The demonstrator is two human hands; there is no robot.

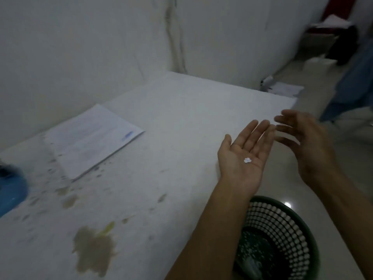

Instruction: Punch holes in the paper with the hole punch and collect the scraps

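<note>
My left hand is held flat, palm up, over the right part of the white table. A few small white paper scraps lie in its palm. My right hand hovers just to the right of it, beyond the table's edge, blurred, with its fingers apart and nothing in it. A stack of white paper lies flat on the table at the left. A blurred blue object sits at the table's left edge; I cannot tell whether it is the hole punch.
A dark green mesh wastebasket stands on the floor below my forearms, with white bits inside. The table has brown and yellow stains near its front. A white wall runs behind it. Papers lie on the floor at the far right.
</note>
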